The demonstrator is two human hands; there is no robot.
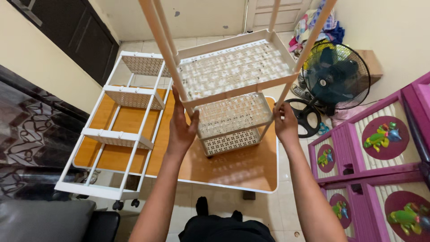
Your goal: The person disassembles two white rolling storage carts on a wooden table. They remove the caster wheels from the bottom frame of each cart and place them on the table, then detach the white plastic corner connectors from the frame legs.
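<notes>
A white plastic shelf rack with perforated trays stands upright on a low wooden table. My left hand grips its near-left post just under the upper tray. My right hand holds the near-right post at about the same height. Two lower trays show beneath the upper one, between my hands. A second white rack with small wheels lies on its side across the table's left part, overhanging the near edge.
A black standing fan stands at the right behind the table. Purple plastic drawers with round picture panels line the right side. Clothes are piled at the far right corner. A dark cabinet and patterned surface run along the left.
</notes>
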